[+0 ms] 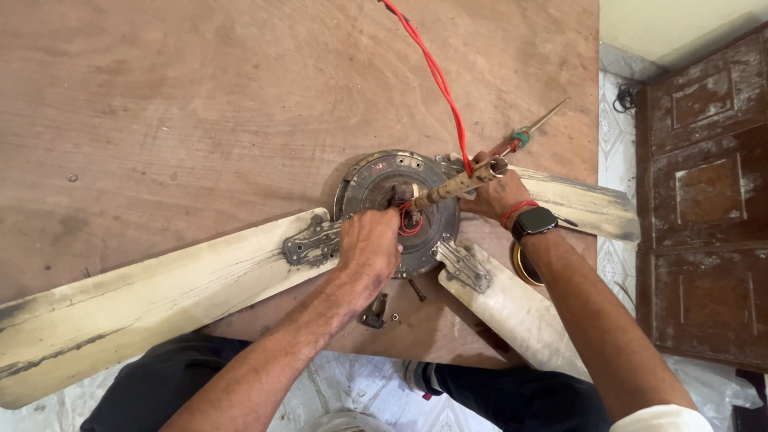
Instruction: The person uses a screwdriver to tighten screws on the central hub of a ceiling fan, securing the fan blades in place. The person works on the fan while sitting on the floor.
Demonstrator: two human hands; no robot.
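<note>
Fan motor: the round, dark, rusty metal ceiling-fan motor housing [398, 210] lies flat on the brown wooden counter [176, 112], near its front edge, right in front of you.
Blades: three dirty cream fan blades are bolted to the housing; the long left blade [136, 300] overhangs the counter edge, the right blade [576, 204] runs toward the wall, and the front blade [512, 308] points down toward your knee.
Left hand: your left hand [368, 248] rests on the housing's near rim, beside the left blade's grey metal bracket [310, 244]; its fingers are curled down against the motor, and you cannot tell from here whether they pinch anything.
Right hand: your right hand [496, 192], with a black smartwatch [534, 222] and a red thread on the wrist, is closed around a worn tan rod-shaped tool [452, 186], fingers wrapped tight about it.
Tool: it slants from your right hand down to the centre of the housing, where red wire loops [410, 222] sit.
Red cable: a thin red cable [436, 76] runs from the far edge of the counter to your right hand.
Loose parts: a small dark metal bracket [374, 312] and a screw lie on the counter just in front of the housing.
</note>
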